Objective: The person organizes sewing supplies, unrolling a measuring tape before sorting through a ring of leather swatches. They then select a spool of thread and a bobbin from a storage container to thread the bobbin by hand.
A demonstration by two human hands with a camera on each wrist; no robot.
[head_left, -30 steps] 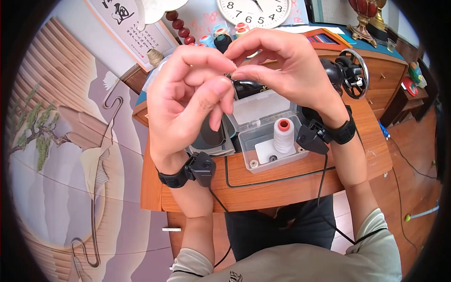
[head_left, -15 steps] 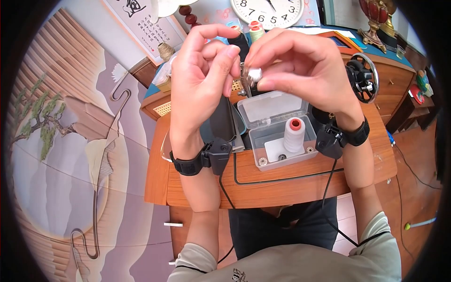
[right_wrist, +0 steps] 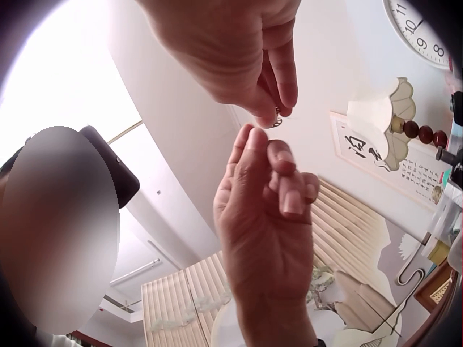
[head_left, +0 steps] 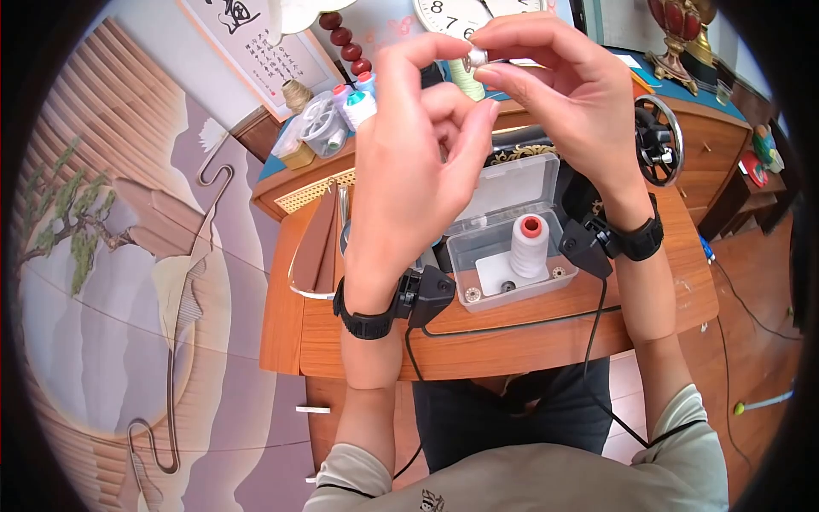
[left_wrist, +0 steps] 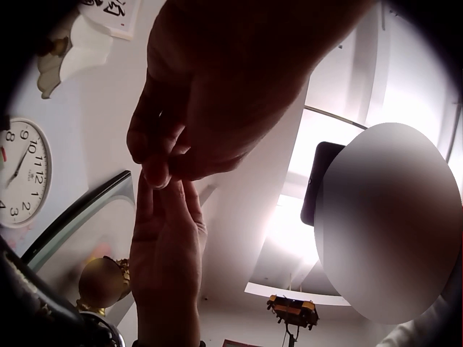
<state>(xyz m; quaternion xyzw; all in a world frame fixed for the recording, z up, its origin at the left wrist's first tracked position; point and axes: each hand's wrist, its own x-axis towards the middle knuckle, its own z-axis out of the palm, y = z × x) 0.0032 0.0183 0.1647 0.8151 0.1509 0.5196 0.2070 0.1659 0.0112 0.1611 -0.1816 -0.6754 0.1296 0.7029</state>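
In the head view my right hand (head_left: 567, 98) pinches a small silvery metal bobbin (head_left: 475, 58) between thumb and fingertips, held up above the table. My left hand (head_left: 426, 162) is just to its left, index fingertip right at the bobbin's edge, thumb apart and the other fingers loosely bent. From the right wrist, the bobbin (right_wrist: 277, 117) shows holes in its side, with the left hand (right_wrist: 264, 202) below it. The left wrist view shows both hands close together, hiding the bobbin. Under the hands stands an open clear plastic box (head_left: 503, 294) containing a white thread cone (head_left: 531, 247) and several small bobbins.
Behind the box is a black sewing machine with gold decoration (head_left: 520, 147) and a handwheel (head_left: 659, 141). Thread spools (head_left: 358, 104) and a round clear container (head_left: 322, 124) stand at the back left. Brown-lensed glasses (head_left: 316, 247) lie left. Cables hang from both wrist cameras.
The fingertips of both hands met a second ago, then parted, showing the bobbin in the right hand. Since then the right hand has raised it and the left hand has moved right, close to it.
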